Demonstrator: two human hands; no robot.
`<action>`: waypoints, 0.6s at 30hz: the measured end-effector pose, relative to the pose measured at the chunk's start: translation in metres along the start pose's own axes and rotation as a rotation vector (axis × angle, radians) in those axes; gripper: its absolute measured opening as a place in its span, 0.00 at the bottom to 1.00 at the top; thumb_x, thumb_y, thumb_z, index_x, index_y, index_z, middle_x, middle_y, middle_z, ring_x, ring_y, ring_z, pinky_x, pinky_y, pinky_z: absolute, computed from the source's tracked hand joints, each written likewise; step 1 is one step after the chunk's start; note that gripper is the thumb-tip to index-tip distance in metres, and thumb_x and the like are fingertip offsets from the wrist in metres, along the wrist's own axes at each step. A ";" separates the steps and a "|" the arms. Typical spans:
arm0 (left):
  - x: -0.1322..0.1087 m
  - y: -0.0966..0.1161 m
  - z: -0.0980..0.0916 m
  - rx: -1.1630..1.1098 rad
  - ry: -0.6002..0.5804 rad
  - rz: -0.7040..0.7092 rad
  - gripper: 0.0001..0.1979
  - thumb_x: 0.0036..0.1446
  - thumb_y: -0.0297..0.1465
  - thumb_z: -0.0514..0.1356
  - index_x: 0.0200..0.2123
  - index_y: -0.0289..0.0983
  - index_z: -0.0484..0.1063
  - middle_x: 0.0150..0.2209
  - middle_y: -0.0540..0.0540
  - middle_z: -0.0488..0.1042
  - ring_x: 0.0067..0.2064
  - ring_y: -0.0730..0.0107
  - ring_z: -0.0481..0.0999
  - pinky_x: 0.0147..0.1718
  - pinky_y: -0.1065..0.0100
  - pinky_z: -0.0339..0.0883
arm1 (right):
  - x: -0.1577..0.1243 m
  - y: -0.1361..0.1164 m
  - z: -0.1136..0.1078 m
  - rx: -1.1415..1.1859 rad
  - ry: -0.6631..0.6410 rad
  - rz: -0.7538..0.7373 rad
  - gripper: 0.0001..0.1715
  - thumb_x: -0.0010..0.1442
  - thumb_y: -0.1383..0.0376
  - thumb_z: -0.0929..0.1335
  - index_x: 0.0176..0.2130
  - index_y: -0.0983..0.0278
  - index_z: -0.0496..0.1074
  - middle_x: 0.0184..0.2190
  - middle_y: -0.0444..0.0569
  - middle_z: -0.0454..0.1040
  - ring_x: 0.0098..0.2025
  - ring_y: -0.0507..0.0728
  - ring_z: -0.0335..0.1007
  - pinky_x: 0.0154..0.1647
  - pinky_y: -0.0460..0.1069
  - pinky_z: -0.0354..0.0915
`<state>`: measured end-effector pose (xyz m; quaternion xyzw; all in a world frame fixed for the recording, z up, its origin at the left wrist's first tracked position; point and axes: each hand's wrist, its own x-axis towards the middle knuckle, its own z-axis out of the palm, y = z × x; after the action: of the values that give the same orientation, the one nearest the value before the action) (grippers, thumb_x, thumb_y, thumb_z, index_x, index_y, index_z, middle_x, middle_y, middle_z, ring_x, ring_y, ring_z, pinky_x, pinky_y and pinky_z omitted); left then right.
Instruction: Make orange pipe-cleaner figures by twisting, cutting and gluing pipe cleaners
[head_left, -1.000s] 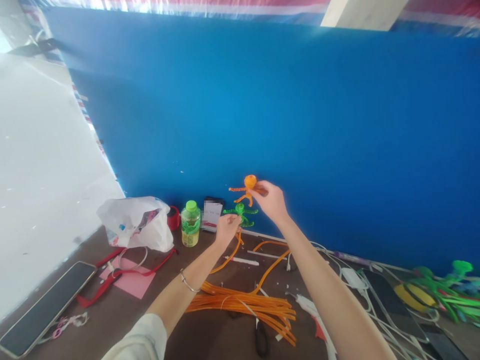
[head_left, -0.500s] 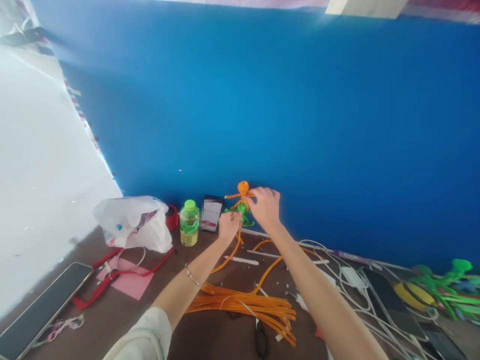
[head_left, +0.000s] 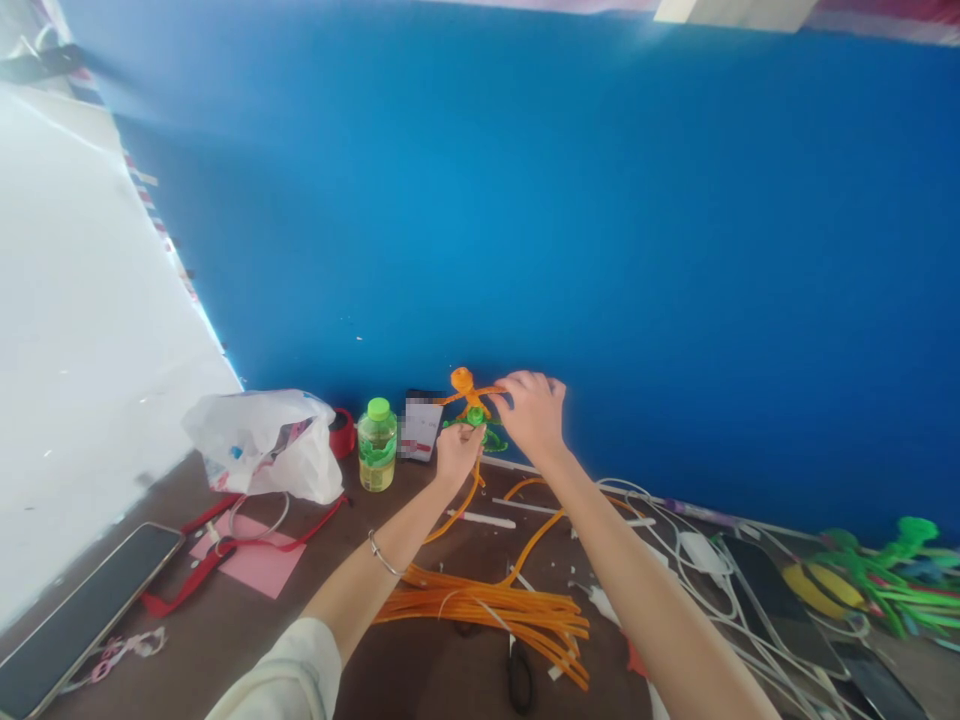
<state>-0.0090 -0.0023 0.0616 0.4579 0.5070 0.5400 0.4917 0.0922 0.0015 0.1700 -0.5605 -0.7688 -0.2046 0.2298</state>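
- Before the blue panel (head_left: 570,200), the right hand (head_left: 536,412) pinches one arm of the orange figure (head_left: 462,380) — a light hold likely spares the thin limb.
- Just below, the left hand (head_left: 457,455) grips the green figure (head_left: 477,416); steadiness probably helps.
- Both hands reach forward, close together — the right one slightly higher.

bag (head_left: 262,445) left of bottle (head_left: 377,452) | figures (head_left: 462,380) right of bottle | strap (head_left: 196,580) on paper (head_left: 266,570) | adapter (head_left: 703,553) right of bundle (head_left: 491,605)
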 end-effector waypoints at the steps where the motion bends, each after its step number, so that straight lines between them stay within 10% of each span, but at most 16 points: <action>1: 0.000 0.001 0.000 0.002 -0.001 -0.004 0.15 0.48 0.42 0.58 0.25 0.34 0.70 0.22 0.45 0.73 0.24 0.68 0.74 0.26 0.68 0.66 | 0.000 -0.001 0.000 -0.005 -0.006 -0.018 0.14 0.60 0.62 0.60 0.35 0.62 0.72 0.38 0.50 0.73 0.42 0.59 0.61 0.43 0.56 0.45; 18: 0.006 0.009 0.000 0.084 0.029 0.045 0.14 0.51 0.41 0.56 0.27 0.34 0.66 0.25 0.44 0.74 0.23 0.69 0.74 0.24 0.69 0.64 | -0.002 0.000 -0.001 -0.179 -0.078 -0.120 0.16 0.59 0.69 0.56 0.33 0.66 0.71 0.28 0.53 0.73 0.33 0.58 0.61 0.41 0.55 0.45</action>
<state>-0.0104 0.0041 0.0702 0.4814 0.5259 0.5359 0.4523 0.0930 -0.0011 0.1695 -0.5395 -0.7880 -0.2638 0.1359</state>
